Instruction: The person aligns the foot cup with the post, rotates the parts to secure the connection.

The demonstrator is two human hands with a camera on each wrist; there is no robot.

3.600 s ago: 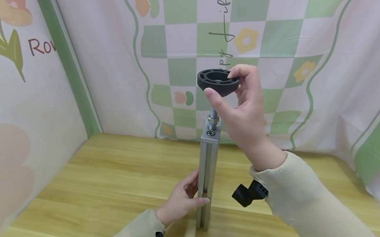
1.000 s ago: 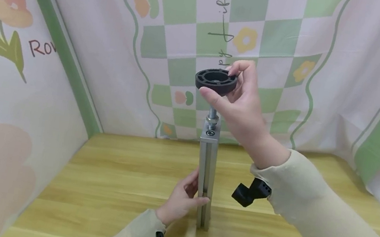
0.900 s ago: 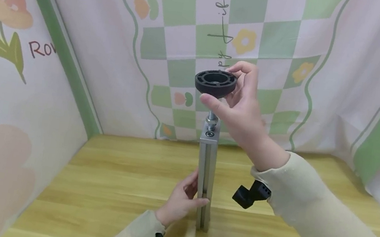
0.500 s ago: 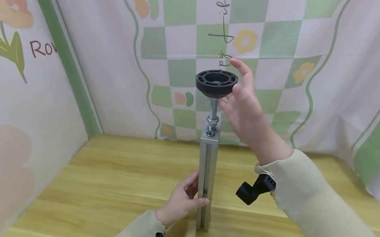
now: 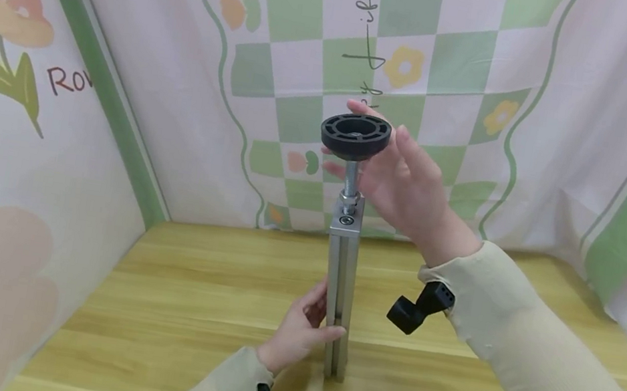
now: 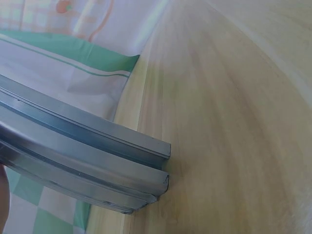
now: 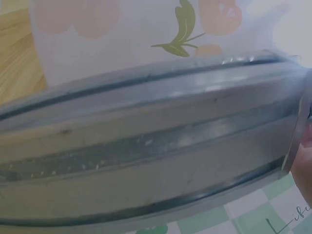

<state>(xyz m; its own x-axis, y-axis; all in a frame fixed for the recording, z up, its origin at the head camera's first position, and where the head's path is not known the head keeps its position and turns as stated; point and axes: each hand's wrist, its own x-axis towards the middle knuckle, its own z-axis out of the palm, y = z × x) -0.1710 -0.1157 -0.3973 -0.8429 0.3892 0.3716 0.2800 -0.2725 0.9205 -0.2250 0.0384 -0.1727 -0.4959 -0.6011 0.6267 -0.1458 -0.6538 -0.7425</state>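
Observation:
An aluminium profile (image 5: 342,267) stands upright on the table, an end plate (image 5: 345,229) with a screw on its top. From that plate rises a threaded rod (image 5: 350,177) with a nut, carrying a black levelling foot (image 5: 354,146), its round base facing up. My left hand (image 5: 295,336) grips the profile low down, thumb across the near face. My right hand (image 5: 409,186) is beside the foot, thumb raised on the right and straight fingers passing behind it; whether they touch is unclear. The wrist views show the profile (image 6: 83,146) close up, its grooved side (image 7: 161,141) filling the right one.
The wooden table (image 5: 184,284) spreads around the profile. A patterned cloth (image 5: 286,49) hangs behind, and another printed cloth (image 5: 20,165) bounds the left side. Black wrist cameras sit at both cuffs; the right one (image 5: 418,309) hangs beside the profile.
My right hand has let go of the levelling foot; its fingers have straightened and reached leftward behind the foot. My left hand and the profile have stayed in place.

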